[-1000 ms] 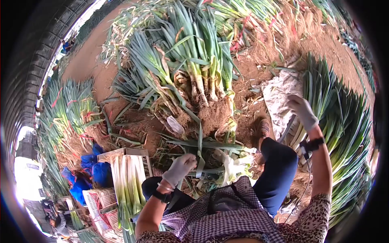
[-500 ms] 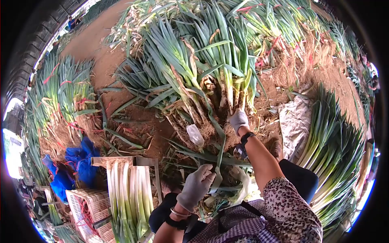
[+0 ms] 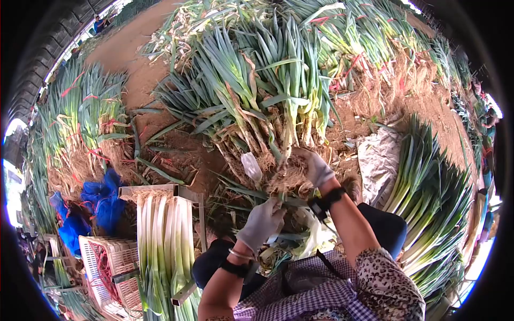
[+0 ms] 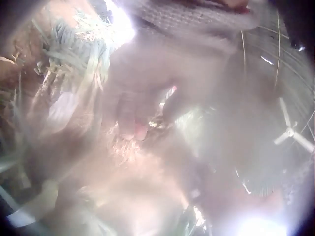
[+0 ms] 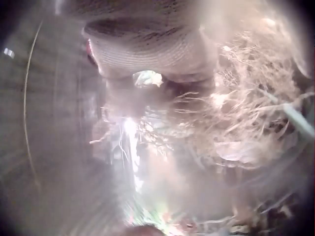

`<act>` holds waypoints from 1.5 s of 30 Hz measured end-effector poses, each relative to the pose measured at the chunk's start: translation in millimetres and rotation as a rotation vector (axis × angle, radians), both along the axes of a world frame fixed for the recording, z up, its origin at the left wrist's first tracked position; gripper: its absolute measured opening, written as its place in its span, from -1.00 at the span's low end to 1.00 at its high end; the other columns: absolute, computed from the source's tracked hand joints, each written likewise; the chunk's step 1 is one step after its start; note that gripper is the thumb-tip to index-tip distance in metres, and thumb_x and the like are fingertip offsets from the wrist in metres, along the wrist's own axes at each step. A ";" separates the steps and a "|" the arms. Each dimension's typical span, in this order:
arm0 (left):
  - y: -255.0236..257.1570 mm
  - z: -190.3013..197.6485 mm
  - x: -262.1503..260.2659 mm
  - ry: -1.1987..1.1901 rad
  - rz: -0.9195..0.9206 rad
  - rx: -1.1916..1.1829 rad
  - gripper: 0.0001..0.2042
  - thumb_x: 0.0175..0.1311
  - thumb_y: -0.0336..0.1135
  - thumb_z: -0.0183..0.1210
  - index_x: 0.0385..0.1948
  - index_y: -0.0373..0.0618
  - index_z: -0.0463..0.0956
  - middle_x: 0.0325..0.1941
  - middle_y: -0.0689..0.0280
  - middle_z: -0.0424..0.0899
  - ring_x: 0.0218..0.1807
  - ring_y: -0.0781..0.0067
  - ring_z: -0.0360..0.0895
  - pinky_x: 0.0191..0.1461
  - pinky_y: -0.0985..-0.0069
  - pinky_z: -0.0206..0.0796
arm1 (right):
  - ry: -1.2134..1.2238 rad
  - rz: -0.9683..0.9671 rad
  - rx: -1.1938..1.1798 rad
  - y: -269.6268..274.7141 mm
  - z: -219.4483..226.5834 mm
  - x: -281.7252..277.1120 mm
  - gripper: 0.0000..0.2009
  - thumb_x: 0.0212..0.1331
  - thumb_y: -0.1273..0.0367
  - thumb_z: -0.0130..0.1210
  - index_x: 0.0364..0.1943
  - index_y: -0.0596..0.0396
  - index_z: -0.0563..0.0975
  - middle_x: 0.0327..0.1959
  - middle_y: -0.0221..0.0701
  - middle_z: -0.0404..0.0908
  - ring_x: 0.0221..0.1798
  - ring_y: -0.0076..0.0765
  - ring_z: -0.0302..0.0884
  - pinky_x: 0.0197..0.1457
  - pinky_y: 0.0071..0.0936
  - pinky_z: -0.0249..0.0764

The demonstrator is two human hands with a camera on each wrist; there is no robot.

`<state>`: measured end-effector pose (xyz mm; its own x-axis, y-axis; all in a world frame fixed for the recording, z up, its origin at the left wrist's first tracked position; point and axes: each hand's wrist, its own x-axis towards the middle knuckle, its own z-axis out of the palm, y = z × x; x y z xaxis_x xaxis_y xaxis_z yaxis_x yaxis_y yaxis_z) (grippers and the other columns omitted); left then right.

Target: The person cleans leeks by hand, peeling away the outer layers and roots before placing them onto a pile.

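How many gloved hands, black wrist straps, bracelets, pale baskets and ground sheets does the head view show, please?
Gloved hands: 2 (left hand, right hand)
Black wrist straps: 2 (left strap, right strap)
Bracelet: 1
Pale basket: 1
Ground sheet: 1
Total: 7

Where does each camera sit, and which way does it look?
Head: on the head, facing forward and down at leeks; shows left hand, right hand and legs.
Left wrist: on that wrist, facing past the blurred left hand towards leeks.
Right wrist: on that wrist, facing past the right hand towards roots.
Head and right wrist both show roots.
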<state>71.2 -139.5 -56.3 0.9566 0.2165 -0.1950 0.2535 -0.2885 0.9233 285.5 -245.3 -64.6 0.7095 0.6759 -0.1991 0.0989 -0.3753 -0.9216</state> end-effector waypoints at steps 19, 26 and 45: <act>0.8 -15.3 23.4 0.078 0.449 -0.935 -0.80 0.34 -0.22 0.12 -0.14 -0.10 0.50 -0.34 0.37 0.61 -0.44 0.52 0.57 -0.41 0.50 0.51 | -0.124 0.536 -0.660 -143.1 124.8 -215.8 -0.65 0.10 0.17 0.11 -0.18 0.16 0.48 -0.54 -0.13 0.57 -0.40 0.02 0.60 -0.30 -0.15 0.48; -4.8 9.8 17.5 -0.118 0.416 -1.050 -0.86 0.23 -0.47 0.19 -0.19 -0.18 0.54 -0.32 0.34 0.63 -0.35 0.48 0.59 -0.31 0.53 0.49 | -0.217 0.490 -0.599 -186.1 91.4 -227.8 -0.52 0.11 0.13 0.21 0.04 0.11 0.43 -0.39 -0.19 0.60 -0.29 -0.06 0.62 -0.20 -0.20 0.50; 69.4 55.2 -41.1 -0.723 0.642 -0.997 -0.76 0.30 -0.50 0.07 -0.02 -0.27 0.41 -0.26 0.18 0.61 -0.15 0.16 0.62 0.11 0.08 0.47 | 0.189 -0.053 -0.253 -66.9 -46.3 -168.3 -0.91 0.16 0.40 0.17 -0.28 0.06 0.58 -0.54 -0.50 0.50 -0.52 -0.54 0.42 -0.43 -0.55 0.36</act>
